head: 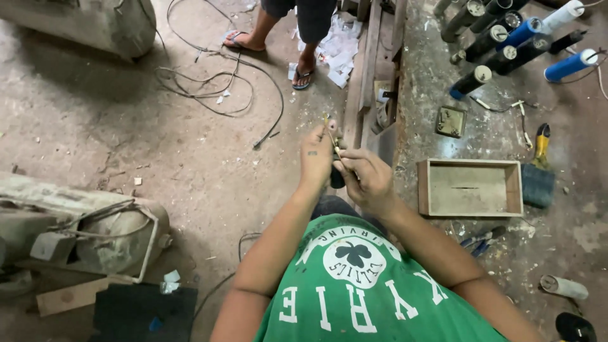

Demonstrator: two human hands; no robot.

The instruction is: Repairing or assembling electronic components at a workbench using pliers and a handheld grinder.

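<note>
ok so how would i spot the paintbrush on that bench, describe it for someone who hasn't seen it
Start at the stained workbench on the person's right and find the shallow open wooden box near its front edge. The paintbrush lies against that box's right side, bristles toward the person. Its yellow-and-black handle and broad dark bristles set it apart from the black and blue cylinders farther back.

The left hand (315, 155) and right hand (366, 179) close around a thin wire (330, 134) and a dark object (337, 179), most of it hidden by the fingers and too small to identify. A second person (297, 25) is cut off above the knees by the top edge. The cylinders (506, 44) on the worktop (443, 82) run past the upper edge.
</note>
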